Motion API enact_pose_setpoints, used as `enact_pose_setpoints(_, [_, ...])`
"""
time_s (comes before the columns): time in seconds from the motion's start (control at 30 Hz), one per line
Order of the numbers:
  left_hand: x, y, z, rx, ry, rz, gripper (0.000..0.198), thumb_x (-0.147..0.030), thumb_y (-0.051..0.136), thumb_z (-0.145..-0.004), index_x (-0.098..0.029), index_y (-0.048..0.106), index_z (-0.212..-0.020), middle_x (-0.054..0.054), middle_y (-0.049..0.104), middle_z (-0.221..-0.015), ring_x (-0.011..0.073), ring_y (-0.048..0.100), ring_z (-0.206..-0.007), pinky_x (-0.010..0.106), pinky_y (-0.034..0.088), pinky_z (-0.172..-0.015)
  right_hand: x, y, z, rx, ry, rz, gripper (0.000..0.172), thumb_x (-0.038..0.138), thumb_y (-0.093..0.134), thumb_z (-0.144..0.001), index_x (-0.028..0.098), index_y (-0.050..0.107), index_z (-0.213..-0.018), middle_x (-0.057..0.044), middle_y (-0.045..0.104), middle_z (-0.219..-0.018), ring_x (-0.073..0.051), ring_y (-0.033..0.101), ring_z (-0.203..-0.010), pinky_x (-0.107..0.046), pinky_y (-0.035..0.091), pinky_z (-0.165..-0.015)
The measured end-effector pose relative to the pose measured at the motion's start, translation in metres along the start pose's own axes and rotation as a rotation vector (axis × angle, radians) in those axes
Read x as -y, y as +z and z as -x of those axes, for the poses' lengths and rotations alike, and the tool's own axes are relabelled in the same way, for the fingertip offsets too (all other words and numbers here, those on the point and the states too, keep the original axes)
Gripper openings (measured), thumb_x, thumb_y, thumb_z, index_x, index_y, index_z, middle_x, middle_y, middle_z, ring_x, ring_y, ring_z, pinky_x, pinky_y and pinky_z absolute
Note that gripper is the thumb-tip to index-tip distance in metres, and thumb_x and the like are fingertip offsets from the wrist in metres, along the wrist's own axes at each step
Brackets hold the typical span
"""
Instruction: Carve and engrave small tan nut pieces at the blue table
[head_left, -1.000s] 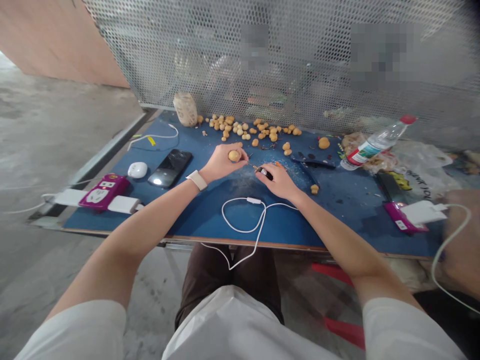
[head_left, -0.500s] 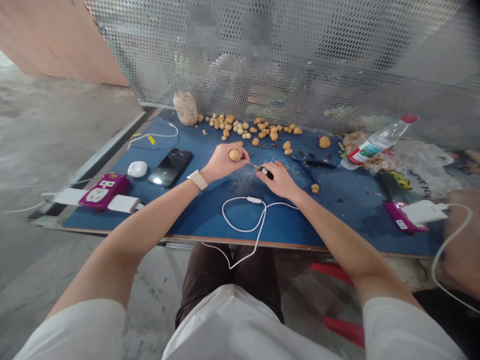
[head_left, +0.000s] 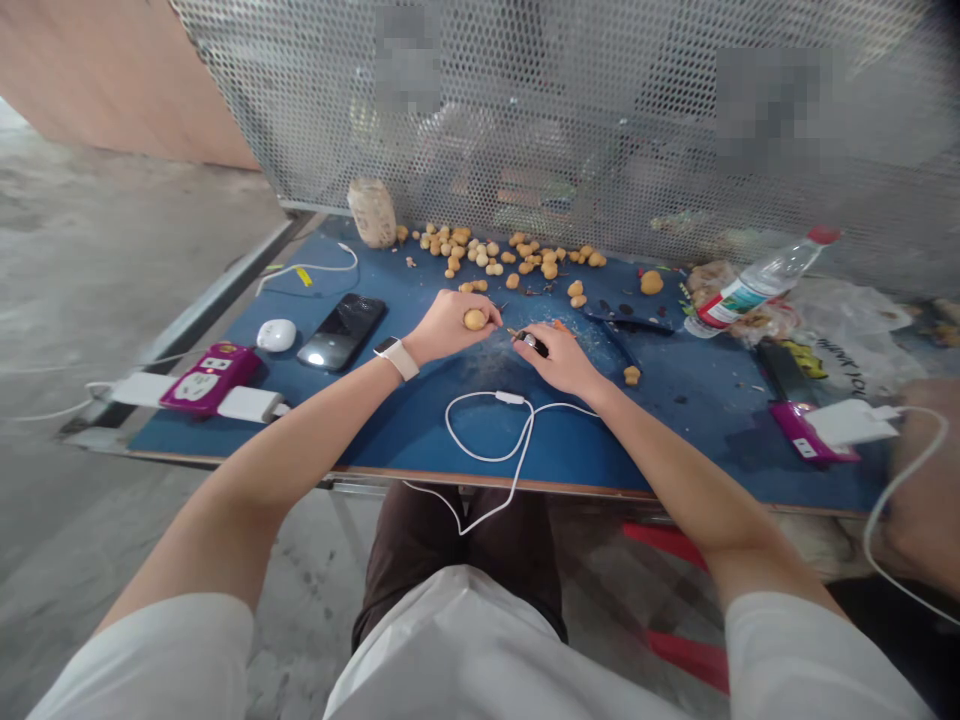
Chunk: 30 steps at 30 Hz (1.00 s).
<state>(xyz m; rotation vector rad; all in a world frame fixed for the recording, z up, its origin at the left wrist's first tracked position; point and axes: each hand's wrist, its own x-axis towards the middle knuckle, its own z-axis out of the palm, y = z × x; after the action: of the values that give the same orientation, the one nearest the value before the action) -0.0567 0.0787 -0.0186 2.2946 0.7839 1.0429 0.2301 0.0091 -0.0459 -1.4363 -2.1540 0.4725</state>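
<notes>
Longan [head_left: 474,319], perhaps, round in left hand [head_left: 446,327]

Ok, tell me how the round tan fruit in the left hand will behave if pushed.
The round tan fruit in the left hand looks nearly spherical, so it would probably roll easily across the blue board. Its matt skin suggests it isn't very slippery. It sits small within the fingers, so it is likely light, though its firmness can't be told from here.

Black printed letters on the plastic bag [head_left: 847,350] at the far right of the table read "THANK YOU", slanted across its creases. The label on the water bottle [head_left: 739,305] is too small to read.
</notes>
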Motion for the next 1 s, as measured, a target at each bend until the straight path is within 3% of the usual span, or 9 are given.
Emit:
enact_pose_setpoints(0.17, [0.000,-0.002,-0.001,0.011,0.008,0.005,0.027,-0.019,0.085,-0.095,-0.025,0.069,-0.075,0.002,0.100,-0.105,0.0253,0.096,-0.103,0.041,0.073,-0.109,0.000,-0.001,0.000,-0.008,-0.006,-0.003,0.071,0.089,0.051,-0.124,0.027,0.085,-0.122,-0.016,0.092,-0.118,-0.040,0.082,-0.111,-0.050,0.058,-0.095])
enact_pose_setpoints(0.23, [0.000,-0.003,-0.001,0.017,0.020,-0.013,0.023,-0.019,0.086,-0.096,-0.025,0.073,-0.077,0.003,0.100,-0.105,0.0260,0.096,-0.102,0.041,0.074,-0.108,0.001,-0.001,0.000,-0.009,-0.013,-0.003,0.071,0.090,0.050,-0.125,0.027,0.084,-0.122,-0.016,0.092,-0.119,-0.040,0.081,-0.110,-0.050,0.058,-0.097])
enact_pose_setpoints(0.33, [0.000,-0.004,-0.001,0.062,0.065,-0.069,0.011,-0.018,0.084,-0.097,-0.025,0.086,-0.088,0.004,0.101,-0.107,0.0272,0.097,-0.105,0.039,0.073,-0.105,0.001,-0.002,0.001,-0.001,-0.024,0.031,0.062,0.082,0.054,-0.126,0.027,0.083,-0.119,-0.017,0.091,-0.121,-0.041,0.081,-0.114,-0.051,0.059,-0.099])
enact_pose_setpoints(0.47, [-0.001,-0.004,0.001,0.098,0.121,-0.090,0.017,-0.014,0.077,-0.096,-0.025,0.089,-0.090,0.004,0.101,-0.109,0.0272,0.098,-0.110,0.037,0.073,-0.107,0.000,-0.001,0.002,0.004,-0.021,0.087,0.047,0.070,0.062,-0.126,0.029,0.082,-0.116,-0.017,0.089,-0.123,-0.042,0.082,-0.118,-0.052,0.059,-0.102])
enact_pose_setpoints(0.77, [-0.004,0.002,0.001,0.095,0.091,0.001,0.012,-0.028,0.087,-0.103,-0.026,0.093,-0.093,0.004,0.100,-0.101,0.0253,0.097,-0.101,0.034,0.071,-0.096,0.003,-0.002,0.004,0.002,-0.039,0.094,0.045,0.069,0.065,-0.127,0.029,0.086,-0.123,-0.017,0.090,-0.127,-0.043,0.082,-0.126,-0.053,0.060,-0.106])
enact_pose_setpoints(0.87, [-0.002,0.005,0.001,0.095,0.089,0.016,0.015,-0.029,0.087,-0.104,-0.025,0.089,-0.090,0.005,0.100,-0.102,0.0254,0.096,-0.102,0.034,0.070,-0.097,0.003,-0.001,0.004,0.011,-0.038,0.088,0.043,0.067,0.066,-0.127,0.029,0.085,-0.121,-0.016,0.090,-0.125,-0.042,0.082,-0.125,-0.052,0.060,-0.107])
enact_pose_setpoints(1.0, [0.000,0.005,0.001,0.080,0.030,-0.012,0.018,-0.032,0.090,-0.100,-0.024,0.079,-0.088,0.006,0.100,-0.111,0.0266,0.094,-0.109,0.038,0.070,-0.108,0.003,0.000,0.002,-0.004,-0.026,0.079,0.040,0.064,0.069,-0.126,0.028,0.083,-0.116,-0.015,0.090,-0.124,-0.040,0.083,-0.121,-0.049,0.060,-0.104])
